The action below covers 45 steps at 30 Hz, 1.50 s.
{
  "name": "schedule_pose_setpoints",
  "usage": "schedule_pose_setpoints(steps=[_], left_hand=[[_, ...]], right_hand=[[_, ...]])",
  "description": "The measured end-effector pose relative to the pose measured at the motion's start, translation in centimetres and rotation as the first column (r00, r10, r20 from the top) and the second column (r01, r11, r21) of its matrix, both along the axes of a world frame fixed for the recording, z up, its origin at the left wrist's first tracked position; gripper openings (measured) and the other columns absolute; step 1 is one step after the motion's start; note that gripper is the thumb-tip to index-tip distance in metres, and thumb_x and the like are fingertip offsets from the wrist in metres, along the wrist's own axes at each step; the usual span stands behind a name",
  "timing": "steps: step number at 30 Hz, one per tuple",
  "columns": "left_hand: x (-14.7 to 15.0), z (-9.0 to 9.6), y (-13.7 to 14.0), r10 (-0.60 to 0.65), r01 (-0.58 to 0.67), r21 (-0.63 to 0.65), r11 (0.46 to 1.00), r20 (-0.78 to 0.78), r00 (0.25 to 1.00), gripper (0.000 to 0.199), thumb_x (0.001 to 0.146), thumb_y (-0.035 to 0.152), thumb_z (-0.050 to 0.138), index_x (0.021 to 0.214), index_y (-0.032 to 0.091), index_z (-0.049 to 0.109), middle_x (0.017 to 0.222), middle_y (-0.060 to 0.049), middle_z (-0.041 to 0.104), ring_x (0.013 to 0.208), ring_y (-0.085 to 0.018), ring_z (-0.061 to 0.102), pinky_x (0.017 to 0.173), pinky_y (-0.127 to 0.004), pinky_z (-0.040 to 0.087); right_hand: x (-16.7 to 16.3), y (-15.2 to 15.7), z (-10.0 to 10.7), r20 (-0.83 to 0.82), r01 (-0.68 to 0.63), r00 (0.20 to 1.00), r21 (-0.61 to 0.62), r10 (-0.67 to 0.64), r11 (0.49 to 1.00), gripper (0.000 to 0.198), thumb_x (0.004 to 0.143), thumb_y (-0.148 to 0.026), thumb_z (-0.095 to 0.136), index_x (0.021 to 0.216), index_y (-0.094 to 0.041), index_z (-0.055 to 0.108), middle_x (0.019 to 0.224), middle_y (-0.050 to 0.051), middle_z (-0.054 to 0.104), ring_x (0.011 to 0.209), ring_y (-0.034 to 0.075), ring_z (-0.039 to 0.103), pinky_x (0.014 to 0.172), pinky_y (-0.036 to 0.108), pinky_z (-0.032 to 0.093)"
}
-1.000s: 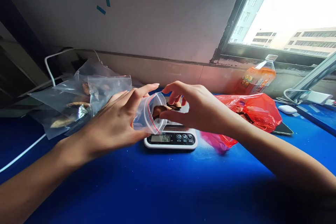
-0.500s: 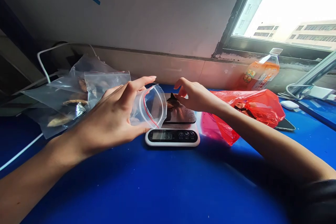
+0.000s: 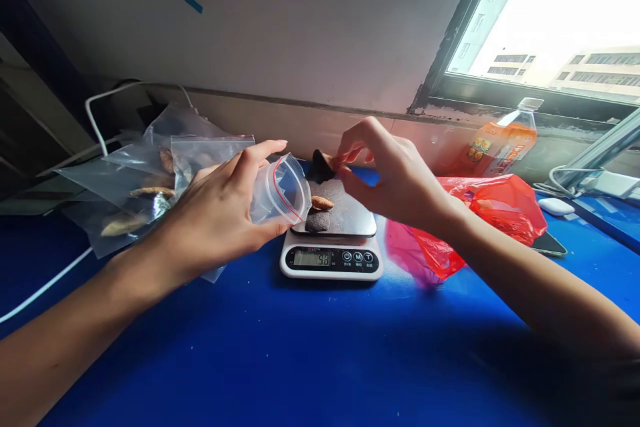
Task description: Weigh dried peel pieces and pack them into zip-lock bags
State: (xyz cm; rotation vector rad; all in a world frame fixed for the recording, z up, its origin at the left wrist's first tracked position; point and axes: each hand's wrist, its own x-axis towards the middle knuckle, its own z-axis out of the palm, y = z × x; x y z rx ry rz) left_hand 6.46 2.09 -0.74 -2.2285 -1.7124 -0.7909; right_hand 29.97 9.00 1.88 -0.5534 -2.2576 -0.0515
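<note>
My left hand [image 3: 215,203] grips a clear zip-lock bag [image 3: 280,192] with a red seal line, its mouth held round and facing right. Pinched in the fingertips of my right hand [image 3: 387,167] is a dark, curled dried piece [image 3: 323,168], raised above the scale just right of the bag's mouth. Below, the white kitchen scale [image 3: 333,261] has a metal plate and a lit display that seems to read 58. A brown piece [image 3: 321,203] and a dark flat piece [image 3: 318,221] lie on that plate, partly behind the bag.
On the left, several clear bags [image 3: 135,177] hold brown dried pieces, with a white cable [image 3: 50,283] alongside. A red plastic bag [image 3: 505,207] sits at right, partly over a phone [image 3: 553,245]. Behind it stands an orange drink bottle [image 3: 505,140], with a white mouse-like object [image 3: 557,206] nearby.
My right hand has lifted the dark piece off the scale plate toward the bag's mouth. The scale's reading has changed. My left hand stays on the bag, nearly still.
</note>
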Motion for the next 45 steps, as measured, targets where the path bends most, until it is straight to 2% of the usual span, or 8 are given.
schedule_pose_setpoints(steps=[4, 8, 15, 19, 23, 27, 37, 45], left_hand=[[0.4, 0.0, -0.1, -0.035, 0.035, -0.028, 0.999, 0.006, 0.999, 0.086, 0.076, 0.049, 0.069, 0.148, 0.029, 0.028, 0.144, -0.008, 0.054, 0.122, -0.031, 0.061, 0.106, -0.048, 0.046], [0.5, 0.3, -0.1, -0.035, 0.036, -0.038, 0.999, 0.027, 0.999, 0.084, 0.077, 0.043, 0.070, 0.148, 0.023, 0.029, 0.139, -0.011, 0.058, 0.121, -0.032, 0.061, 0.106, -0.049, 0.046], [0.3, 0.2, -0.1, -0.046, 0.046, -0.009, 0.999, 0.071, 0.996, 0.083, 0.074, 0.044, 0.069, 0.146, 0.027, 0.032, 0.138, -0.008, 0.059, 0.120, -0.035, 0.062, 0.107, -0.052, 0.046], [0.2, 0.3, 0.0, -0.036, 0.037, -0.010, 0.999, 0.085, 0.996, 0.083, 0.075, 0.048, 0.067, 0.147, 0.027, 0.032, 0.136, -0.009, 0.060, 0.119, -0.035, 0.062, 0.108, -0.052, 0.046], [0.1, 0.4, 0.0, -0.028, 0.027, 0.007, 1.000, 0.088, 0.996, 0.084, 0.074, 0.049, 0.069, 0.146, 0.025, 0.035, 0.135, -0.010, 0.060, 0.120, -0.035, 0.062, 0.108, -0.052, 0.047], [0.1, 0.6, -0.1, -0.019, 0.019, 0.001, 1.000, 0.087, 0.996, 0.082, 0.074, 0.044, 0.070, 0.146, 0.027, 0.034, 0.137, -0.009, 0.059, 0.120, -0.035, 0.062, 0.111, -0.054, 0.043], [0.3, 0.2, -0.1, -0.059, 0.060, -0.013, 0.998, 0.057, 0.997, 0.071, 0.077, 0.049, 0.065, 0.141, 0.034, 0.039, 0.136, -0.007, 0.061, 0.120, -0.036, 0.061, 0.105, -0.056, 0.047], [1.4, -0.1, -0.8, -0.064, 0.064, -0.068, 0.996, 0.010, 0.998, 0.069, 0.078, 0.044, 0.066, 0.141, 0.031, 0.040, 0.139, -0.007, 0.059, 0.123, -0.038, 0.058, 0.102, -0.058, 0.047]], right_hand=[[-0.9, -1.2, -0.7, 0.002, -0.072, 0.997, 0.018, 0.072, 0.997, 0.006, 0.093, -0.023, 0.056, 0.097, -0.020, 0.057, 0.097, 0.005, 0.071, 0.087, 0.017, 0.064, 0.079, 0.031, 0.050], [-1.1, 0.0, -1.7, -0.026, -0.033, 0.999, -0.116, 0.030, 0.993, 0.008, 0.094, -0.023, 0.051, 0.100, -0.019, 0.056, 0.098, 0.006, 0.070, 0.090, 0.017, 0.064, 0.082, 0.032, 0.050], [-1.2, 0.7, -3.2, 0.289, -0.027, 0.951, -0.262, 0.105, 0.965, 0.051, 0.075, -0.041, 0.077, 0.113, -0.017, 0.054, 0.112, 0.011, 0.066, 0.100, 0.026, 0.059, 0.086, 0.039, 0.047], [-1.7, 0.3, -3.7, 0.340, 0.034, 0.937, -0.320, 0.081, 0.947, 0.049, 0.074, -0.038, 0.080, 0.111, -0.016, 0.058, 0.104, 0.008, 0.069, 0.094, 0.023, 0.060, 0.082, 0.035, 0.046], [-2.1, 0.1, -3.8, 0.350, -0.014, 0.929, -0.298, 0.123, 0.954, 0.034, 0.078, -0.029, 0.078, 0.105, -0.016, 0.063, 0.104, 0.007, 0.070, 0.096, 0.022, 0.062, 0.086, 0.034, 0.045], [-2.0, -0.1, -3.5, 0.290, -0.039, 0.947, -0.323, 0.138, 0.946, 0.008, 0.088, -0.023, 0.068, 0.092, -0.016, 0.068, 0.096, 0.006, 0.071, 0.087, 0.017, 0.063, 0.079, 0.028, 0.045], [-1.3, 3.0, -4.5, 0.056, 0.083, 0.996, -0.417, -0.066, 0.905, 0.010, 0.086, -0.016, 0.059, 0.083, -0.017, 0.069, 0.077, 0.001, 0.072, 0.067, 0.010, 0.061, 0.068, 0.023, 0.045], [-1.9, 0.0, -2.6, -0.338, -0.293, 0.933, -0.519, 0.122, 0.803, 0.011, 0.087, -0.025, 0.062, 0.081, -0.016, 0.062, 0.068, -0.002, 0.065, 0.061, 0.010, 0.061, 0.063, 0.024, 0.050]])
